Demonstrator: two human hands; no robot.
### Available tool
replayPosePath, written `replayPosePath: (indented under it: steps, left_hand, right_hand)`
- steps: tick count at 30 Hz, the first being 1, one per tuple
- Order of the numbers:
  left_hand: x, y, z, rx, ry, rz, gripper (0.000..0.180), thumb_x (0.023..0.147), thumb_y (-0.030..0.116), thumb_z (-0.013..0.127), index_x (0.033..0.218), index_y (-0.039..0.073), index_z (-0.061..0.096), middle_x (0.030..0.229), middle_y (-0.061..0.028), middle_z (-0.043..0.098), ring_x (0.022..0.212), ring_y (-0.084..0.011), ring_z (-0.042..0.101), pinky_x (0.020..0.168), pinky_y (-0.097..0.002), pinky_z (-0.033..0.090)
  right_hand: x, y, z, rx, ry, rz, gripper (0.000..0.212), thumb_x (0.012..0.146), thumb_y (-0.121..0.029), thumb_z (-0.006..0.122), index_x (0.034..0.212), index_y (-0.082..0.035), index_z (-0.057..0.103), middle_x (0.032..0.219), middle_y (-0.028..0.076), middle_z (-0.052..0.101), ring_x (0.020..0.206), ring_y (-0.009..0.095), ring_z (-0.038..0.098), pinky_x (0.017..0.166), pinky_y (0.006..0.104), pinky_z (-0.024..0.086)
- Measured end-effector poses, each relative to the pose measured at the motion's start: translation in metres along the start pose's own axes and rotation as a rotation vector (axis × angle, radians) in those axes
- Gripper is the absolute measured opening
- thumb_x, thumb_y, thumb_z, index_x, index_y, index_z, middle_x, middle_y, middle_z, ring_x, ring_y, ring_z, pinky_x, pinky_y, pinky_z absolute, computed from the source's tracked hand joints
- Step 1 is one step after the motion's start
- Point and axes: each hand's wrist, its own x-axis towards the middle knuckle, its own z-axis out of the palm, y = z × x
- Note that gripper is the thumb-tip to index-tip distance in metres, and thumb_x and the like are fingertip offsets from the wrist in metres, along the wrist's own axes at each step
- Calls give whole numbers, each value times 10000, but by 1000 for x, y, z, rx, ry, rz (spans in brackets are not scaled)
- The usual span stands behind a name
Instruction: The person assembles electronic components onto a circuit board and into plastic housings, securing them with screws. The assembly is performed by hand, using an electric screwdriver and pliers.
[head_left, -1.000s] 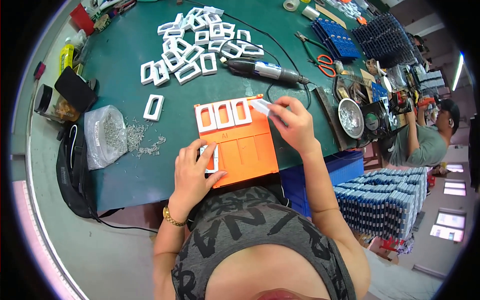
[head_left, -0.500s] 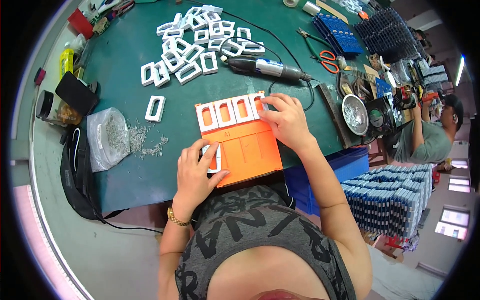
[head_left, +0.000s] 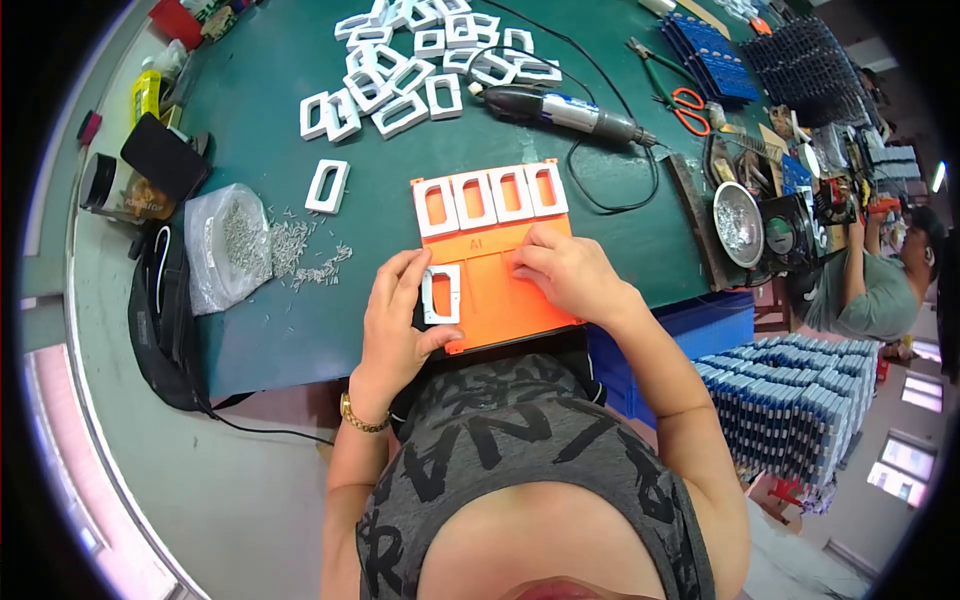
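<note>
An orange tray (head_left: 502,312) lies at the table's front edge. Its far row holds several white rectangular frames (head_left: 474,200), side by side. One more white frame (head_left: 441,294) sits in the near left slot of the tray. My left hand (head_left: 392,315) curves along the tray's left edge beside that frame, thumb and fingers spread apart, thumb tip at the lower corner. My right hand (head_left: 572,274) is over the tray's right half, fingertips pinched together near the dividing ribs; whatever they may hold is hidden.
Beyond the tray lie a loose white frame (head_left: 327,187), a heap of frames (head_left: 400,75) and a corded electric screwdriver (head_left: 565,113). Left, a plastic bag (head_left: 228,250) spills small metal pins. Right are red-handled pliers (head_left: 688,108), a metal bowl (head_left: 738,222) and a person (head_left: 865,275).
My right hand has left the far-right frame and come nearer, onto the tray's near half. My left hand's grip has loosened around the near frame. The whole view has shifted slightly.
</note>
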Motion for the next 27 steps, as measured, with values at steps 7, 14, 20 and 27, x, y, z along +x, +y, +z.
replayPosePath:
  steps: [7,14,20,27]
  left_hand:
    - [9,9,-9,8,-105,-106,774,696,147,827,1366,18,462,1243,-147,504,988,-264,547,849,-349,495]
    - [19,20,-15,-37,-269,-365,511,715,38,801,1159,16,548,1039,-97,509,658,-173,536,614,-313,492]
    - [20,27,-11,-83,-164,-337,416,719,6,787,1078,9,576,932,-73,558,571,-135,475,586,-266,445]
    - [49,-10,-45,260,179,-306,347,788,127,749,1086,26,604,990,-130,599,732,-261,577,664,-356,485]
  right_hand:
    - [1,3,-10,-69,46,-28,110,849,-65,626,931,-56,554,865,108,573,769,323,627,634,413,513]
    - [0,81,-44,-208,526,285,130,830,-35,659,945,-44,599,897,111,606,731,306,623,607,376,497]
    - [7,25,-32,236,347,84,141,847,-155,695,911,-34,660,900,103,620,669,226,601,608,336,500]
    - [9,-45,2,-36,21,132,505,831,-416,701,1152,-37,608,911,135,608,756,330,647,645,414,527]
